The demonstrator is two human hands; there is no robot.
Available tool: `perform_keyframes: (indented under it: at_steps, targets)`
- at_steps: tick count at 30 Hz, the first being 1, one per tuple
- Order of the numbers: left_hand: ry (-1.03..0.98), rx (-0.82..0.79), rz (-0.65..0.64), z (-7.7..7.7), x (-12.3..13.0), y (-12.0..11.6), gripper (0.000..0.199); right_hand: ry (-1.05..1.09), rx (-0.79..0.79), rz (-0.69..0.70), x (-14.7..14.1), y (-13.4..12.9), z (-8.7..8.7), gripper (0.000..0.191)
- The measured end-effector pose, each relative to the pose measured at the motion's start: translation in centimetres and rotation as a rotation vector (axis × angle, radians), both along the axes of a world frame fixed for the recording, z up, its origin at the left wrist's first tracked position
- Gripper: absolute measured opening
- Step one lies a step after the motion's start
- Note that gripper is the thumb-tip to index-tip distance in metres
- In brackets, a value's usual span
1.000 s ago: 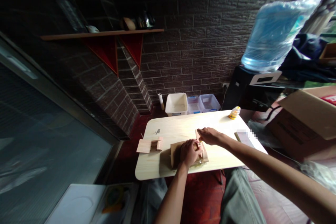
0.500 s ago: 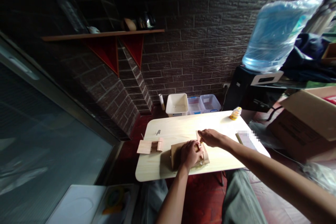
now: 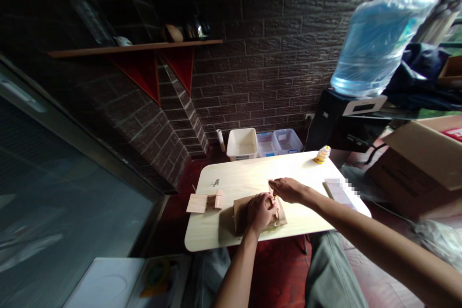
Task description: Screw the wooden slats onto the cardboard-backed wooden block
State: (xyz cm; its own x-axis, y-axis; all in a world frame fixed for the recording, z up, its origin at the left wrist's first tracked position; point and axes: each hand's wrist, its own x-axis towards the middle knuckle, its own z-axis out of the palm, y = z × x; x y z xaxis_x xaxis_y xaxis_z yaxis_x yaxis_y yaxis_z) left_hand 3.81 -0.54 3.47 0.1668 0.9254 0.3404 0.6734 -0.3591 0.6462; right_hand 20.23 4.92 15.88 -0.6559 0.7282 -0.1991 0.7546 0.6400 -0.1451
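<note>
Hardly anything has moved since the earlier frame: the view has shifted slightly, while both hands keep almost the same places over the desk (image 3: 240, 173). The left hand (image 3: 260, 211) lies over a brown cardboard box (image 3: 241, 214), its fingers bent and close together near the box's right end; whether they pinch anything cannot be told. It seems to rest there as a brace, steadying the work. The right hand (image 3: 287, 188) comes in from the side, fingers curled tight, apparently around a slim tool (image 3: 275, 197) with a touch of yellow, mostly hidden. A pale wooden piece (image 3: 270, 184) shows just beyond those fingers, at the meeting point of the two hands.

The box sits near the desk's front edge, probably to keep the work within easy reach. A second wooden assembly (image 3: 197, 203) lies well apart, near the left edge, with small dark parts (image 3: 215, 183) behind it. A clear jar with a yellow base (image 3: 322, 155) stands near the far right corner, leaving bare desktop between it and the right hand. The right forearm crosses the right-hand side, limiting room there.
</note>
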Motion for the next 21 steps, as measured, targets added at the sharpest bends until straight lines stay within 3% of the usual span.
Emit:
perform_keyframes:
  at_steps: [6, 15, 21]
  targets:
    - [-0.007, 0.003, -0.007, -0.20, 0.06, 0.23, 0.011, -0.057, 0.029, -0.058, -0.20, 0.80, -1.03, 0.022]
    - [-0.024, -0.006, -0.010, -0.28, 0.08, 0.14, 0.010, -0.012, 0.022, -0.008, 0.64, 0.66, -0.67, 0.019]
    - [-0.020, -0.028, -0.014, -0.42, 0.03, 0.24, 0.010, -0.025, -0.010, -0.047, 0.51, 0.86, -1.08, 0.019]
